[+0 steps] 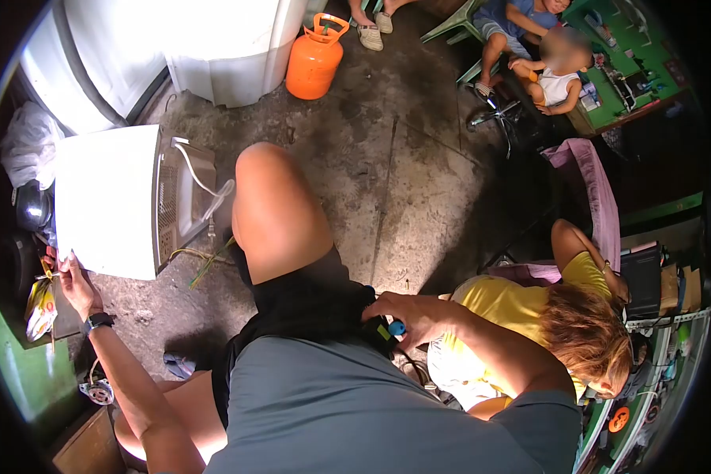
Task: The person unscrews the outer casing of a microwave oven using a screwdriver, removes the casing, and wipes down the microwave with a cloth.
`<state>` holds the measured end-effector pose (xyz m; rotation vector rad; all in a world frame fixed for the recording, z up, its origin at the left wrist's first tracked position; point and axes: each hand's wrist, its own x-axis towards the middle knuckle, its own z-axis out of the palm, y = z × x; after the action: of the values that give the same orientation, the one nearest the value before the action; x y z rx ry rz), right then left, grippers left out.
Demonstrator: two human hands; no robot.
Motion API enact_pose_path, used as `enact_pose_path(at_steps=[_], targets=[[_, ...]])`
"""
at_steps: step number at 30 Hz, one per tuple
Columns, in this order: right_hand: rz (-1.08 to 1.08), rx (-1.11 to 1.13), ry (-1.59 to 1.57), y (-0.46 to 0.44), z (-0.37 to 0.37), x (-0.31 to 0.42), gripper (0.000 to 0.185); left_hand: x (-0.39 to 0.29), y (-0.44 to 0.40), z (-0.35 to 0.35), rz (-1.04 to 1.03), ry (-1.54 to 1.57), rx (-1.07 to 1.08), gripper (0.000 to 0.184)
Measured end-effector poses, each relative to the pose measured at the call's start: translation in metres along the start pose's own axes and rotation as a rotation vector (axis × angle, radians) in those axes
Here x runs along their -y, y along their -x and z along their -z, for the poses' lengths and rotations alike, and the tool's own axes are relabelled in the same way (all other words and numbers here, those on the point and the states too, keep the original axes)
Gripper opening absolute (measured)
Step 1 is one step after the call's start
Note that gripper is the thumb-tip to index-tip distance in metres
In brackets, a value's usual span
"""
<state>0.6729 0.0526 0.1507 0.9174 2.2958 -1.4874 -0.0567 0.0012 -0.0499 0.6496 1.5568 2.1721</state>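
A grey T-shirt [347, 403] lies nearest the camera, above black shorts [300, 304]. Beside the shorts, the right hand [419, 317] curls about a blue round-ended object [397, 327]; whether it grips it, I cannot tell. The left hand [80, 291], a watch [99, 321] on its wrist, is at the near left corner of a boxy white appliance [107, 201], fingers bent, their hold unclear. The appliance sits toward the left edge of the concrete floor [363, 197], a white cord [201, 178] on its vented side. An orange gas cylinder [314, 69] stands near the floor's far edge.

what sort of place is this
Probably a repair workshop for household appliances: a boxy, vented white appliance, an orange canister on the stained floor, and crowded shelves.
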Motion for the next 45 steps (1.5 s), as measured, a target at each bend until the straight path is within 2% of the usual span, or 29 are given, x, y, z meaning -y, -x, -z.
enact_pose_path(at_steps=[3, 5, 7, 9, 14, 16, 19, 23, 24, 29, 31, 32, 34, 35, 37, 38, 39, 45], targets=[[0.071, 0.002, -0.02, 0.004, -0.003, 0.001, 0.078, 0.002, 0.001, -0.005, 0.0, 0.019, -0.011, 0.008], [-0.001, 0.079, -0.104, 0.005, -0.004, 0.001, 0.076, 0.001, 0.001, -0.008, -0.005, 0.017, -0.028, 0.008], [-0.061, 0.113, -0.419, 0.007, -0.014, -0.019, 0.078, 0.008, -0.007, 0.002, 0.001, -0.036, -0.02, 0.008], [0.045, 0.052, -0.418, 0.005, -0.019, -0.034, 0.082, 0.013, -0.013, 0.011, 0.003, -0.04, -0.005, 0.008], [-0.022, 0.026, -0.419, 0.009, -0.016, -0.028, 0.091, 0.001, -0.005, -0.008, 0.004, 0.005, -0.005, 0.006], [-0.207, 0.053, -0.511, 0.01, 0.0, -0.008, 0.096, 0.0, -0.005, -0.008, 0.014, 0.025, 0.009, 0.006], [-0.238, 0.054, -0.503, 0.006, -0.004, -0.021, 0.1, -0.005, -0.001, -0.014, 0.03, 0.04, 0.009, 0.007], [-0.208, 0.014, -0.637, -0.002, -0.015, -0.053, 0.088, -0.005, -0.003, -0.011, 0.058, 0.029, -0.022, 0.01], [-0.181, -0.019, -0.621, -0.003, -0.015, -0.052, 0.081, -0.007, -0.002, -0.012, 0.07, 0.024, -0.028, 0.011], [-0.161, -0.039, -0.666, -0.002, -0.006, -0.045, 0.069, -0.015, 0.002, -0.018, 0.045, -0.017, -0.013, 0.012], [-0.095, -0.076, -0.447, -0.005, -0.004, -0.044, 0.058, -0.012, 0.0, -0.012, 0.076, 0.006, -0.039, 0.012], [-0.091, -0.08, -0.444, -0.006, -0.003, -0.042, 0.058, -0.009, -0.004, -0.008, 0.074, 0.004, -0.023, 0.011], [-0.115, -0.139, -0.222, -0.01, -0.006, -0.034, 0.042, -0.01, -0.002, -0.009, 0.059, -0.002, -0.006, 0.011], [-0.111, -0.142, -0.225, -0.01, -0.006, -0.028, 0.042, -0.011, -0.002, -0.009, 0.051, -0.007, 0.008, 0.012], [-0.114, -0.223, -0.056, -0.011, -0.006, -0.015, 0.029, -0.013, -0.001, -0.013, 0.063, -0.002, 0.005, 0.012], [-0.016, -0.292, 0.051, -0.014, -0.009, -0.017, 0.02, -0.014, 0.0, -0.015, 0.082, -0.021, -0.041, 0.012], [-0.016, -0.296, 0.051, -0.014, -0.008, -0.017, 0.02, -0.015, 0.001, -0.017, 0.099, -0.039, -0.091, 0.012], [-0.145, -0.168, -0.195, -0.018, -0.002, -0.03, 0.015, -0.009, -0.003, -0.009, 0.062, -0.047, -0.042, 0.012]])
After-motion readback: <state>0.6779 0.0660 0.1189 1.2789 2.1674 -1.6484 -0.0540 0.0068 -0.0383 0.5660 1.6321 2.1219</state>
